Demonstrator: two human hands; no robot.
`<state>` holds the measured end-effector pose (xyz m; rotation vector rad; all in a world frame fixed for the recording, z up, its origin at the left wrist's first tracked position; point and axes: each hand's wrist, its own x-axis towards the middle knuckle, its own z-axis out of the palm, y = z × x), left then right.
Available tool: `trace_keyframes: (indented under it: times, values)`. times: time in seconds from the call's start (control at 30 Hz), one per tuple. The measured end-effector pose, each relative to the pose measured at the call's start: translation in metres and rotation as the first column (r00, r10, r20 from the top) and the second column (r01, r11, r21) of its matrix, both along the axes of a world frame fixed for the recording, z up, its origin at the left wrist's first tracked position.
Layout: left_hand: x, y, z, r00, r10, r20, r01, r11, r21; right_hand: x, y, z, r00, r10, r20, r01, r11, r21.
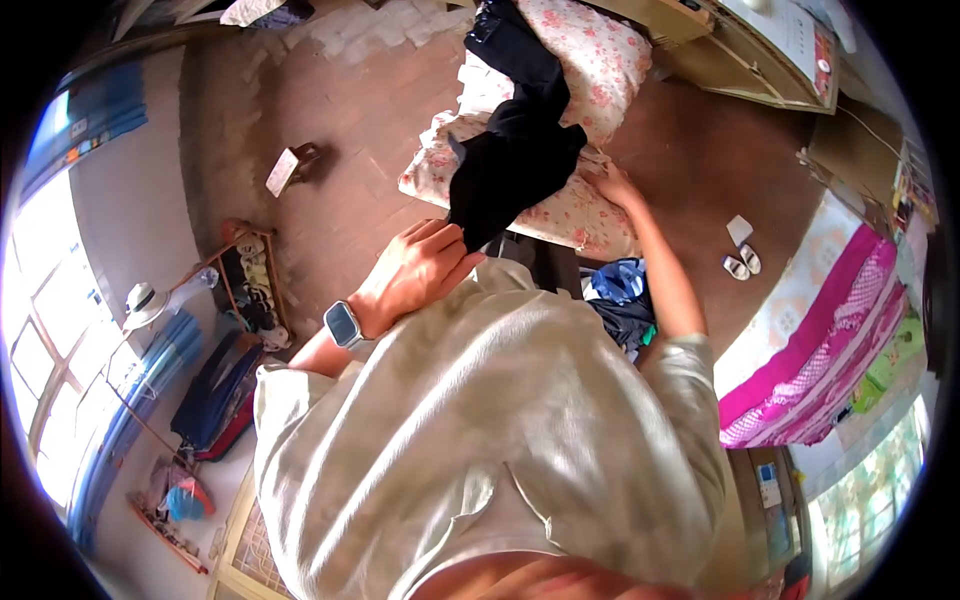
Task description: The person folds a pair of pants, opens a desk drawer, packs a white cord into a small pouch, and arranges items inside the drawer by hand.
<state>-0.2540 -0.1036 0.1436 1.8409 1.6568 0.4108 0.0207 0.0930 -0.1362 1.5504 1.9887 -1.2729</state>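
A pale, loose shirt (480,400) fills the lower middle of the head camera's view, its wearer looking down past it at both bare hands. The left hand (425,262), with a square-faced watch (342,323) on its wrist, has its fingers curled closed, grasping the near left edge of a black garment (515,170). The garment lies lengthwise over white padding with red flowers (605,60), its wider part near the person and a narrower length stretching away to the top edge. The right hand (608,185) rests on the same padding, just beside the garment's right edge; whether its fingers pinch any fabric cannot be told. Below the right hand, beside the forearm, sits a pile of dark and blue clothes (620,295). Around this spreads a reddish-brown floor (380,120), with a small stool (290,170) to the left and a pair of white shoes (742,262) to the right. At far right lies a bright pink cloth (830,350); at far left, a white hat (146,304) hangs near a sunlit window (60,330).
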Motion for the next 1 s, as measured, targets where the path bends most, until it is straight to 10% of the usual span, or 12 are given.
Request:
trace_keyframes:
  times: [0.13,0.2,0.23,0.33,0.47,0.53,0.67,0.83,1.0]
  values:
    - [0.004,-0.006,-0.002,0.963,0.27,-0.005,-0.27,0.962,0.049,-0.05,0.013,-0.065,0.992,-0.028,0.123,0.035,0.998,-0.054]
    - [0.005,-0.006,0.0,0.932,0.359,-0.044,-0.348,0.923,0.163,-0.071,0.022,-0.084,0.941,0.264,0.213,-0.257,0.964,-0.06]
    - [0.007,-0.006,0.001,0.924,0.379,-0.051,-0.365,0.914,0.178,-0.086,0.029,-0.09,0.98,-0.097,0.173,0.129,0.975,-0.183]
    - [0.013,-0.01,-0.003,0.886,0.463,-0.033,-0.446,0.868,0.218,-0.105,0.022,-0.108,0.738,-0.668,-0.094,0.512,0.646,-0.566]
    - [0.011,-0.008,-0.004,0.723,0.676,0.145,-0.688,0.723,0.063,-0.103,0.019,-0.131,0.966,-0.224,-0.13,0.156,0.904,-0.399]
    - [-0.006,-0.014,-0.025,0.551,0.818,0.163,-0.828,0.561,-0.015,-0.106,0.035,-0.083,0.959,-0.207,-0.192,0.144,0.944,-0.298]
    - [-0.086,0.003,-0.052,0.643,0.76,0.091,-0.765,0.637,0.089,-0.069,0.118,0.001,0.968,-0.033,-0.247,0.146,0.878,0.456]
    - [-0.161,0.113,-0.018,0.853,0.521,0.025,-0.489,0.783,0.384,-0.049,0.202,0.184,0.946,-0.129,-0.297,0.239,0.896,0.374]
    - [-0.163,0.188,0.092,0.894,0.447,0.006,-0.33,0.652,0.683,-0.036,0.21,0.317,0.922,-0.091,-0.376,0.294,0.798,0.527]
